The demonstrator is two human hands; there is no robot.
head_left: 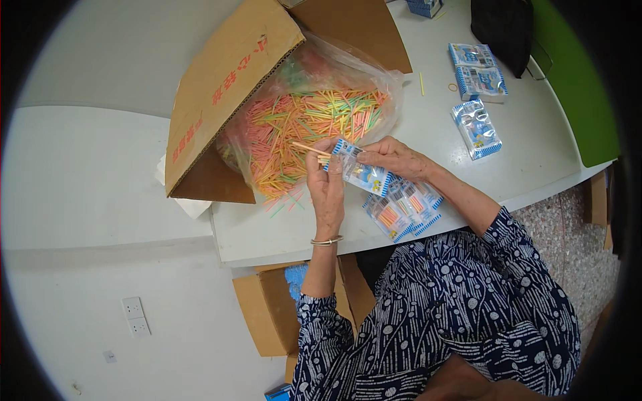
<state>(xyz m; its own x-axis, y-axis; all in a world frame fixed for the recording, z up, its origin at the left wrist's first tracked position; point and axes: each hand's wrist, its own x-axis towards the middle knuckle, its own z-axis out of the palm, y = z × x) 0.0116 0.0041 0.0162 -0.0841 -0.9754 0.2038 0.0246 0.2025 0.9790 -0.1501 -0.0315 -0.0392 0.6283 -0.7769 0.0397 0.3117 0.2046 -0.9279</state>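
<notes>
Thin pastel-coloured sticks poke out from the fingers of my left hand, which is closed around them and also pinches the end of a small clear packet with blue-striped edges. My right hand is closed on the upper edge of that packet, its thumb and fingers close to the packet's left end. Just below the packet, several filled packets with coloured sticks inside lie overlapping near the table's front edge. Beyond my hands, a large heap of loose sticks spills from a clear plastic bag.
The bag lies in a tipped cardboard box on the white table. Stacks of blue-and-white packets lie at the right, near a rubber band and a black bag. Another cardboard box stands below the table edge.
</notes>
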